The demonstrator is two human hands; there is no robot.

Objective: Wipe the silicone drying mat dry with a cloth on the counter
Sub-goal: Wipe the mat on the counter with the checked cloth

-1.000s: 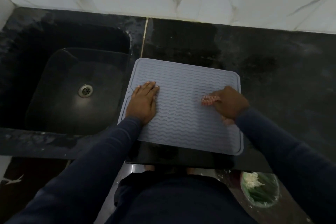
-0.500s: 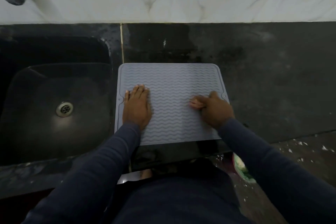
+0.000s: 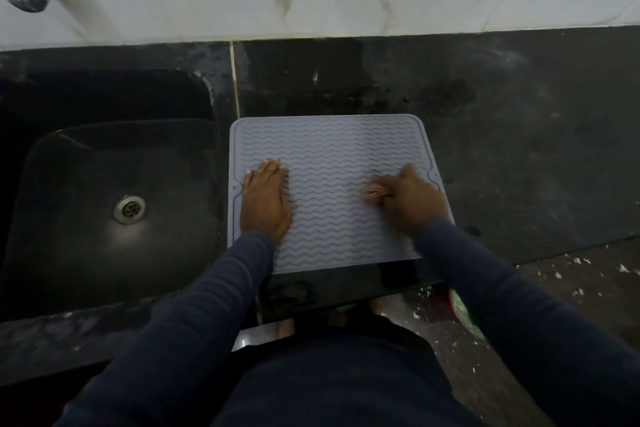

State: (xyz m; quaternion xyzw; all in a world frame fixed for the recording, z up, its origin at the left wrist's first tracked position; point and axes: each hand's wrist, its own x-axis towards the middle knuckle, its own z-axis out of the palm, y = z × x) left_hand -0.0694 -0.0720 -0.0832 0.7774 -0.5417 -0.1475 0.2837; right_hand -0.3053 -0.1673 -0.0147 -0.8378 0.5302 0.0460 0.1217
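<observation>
Mat (image 3: 329, 149) lies flat on counter (image 3: 502, 132), just beside sink (image 3: 104, 184). Best approach, imo: long firm strokes along the ridges, incl. the far half. L hand (image 3: 265, 201) rests flat on mat's left side, fingers straight & together, pinning it. R hand (image 3: 412, 199) curls round a small pinkish cloth (image 3: 375, 191), pressing it onto mat's right side.
</observation>
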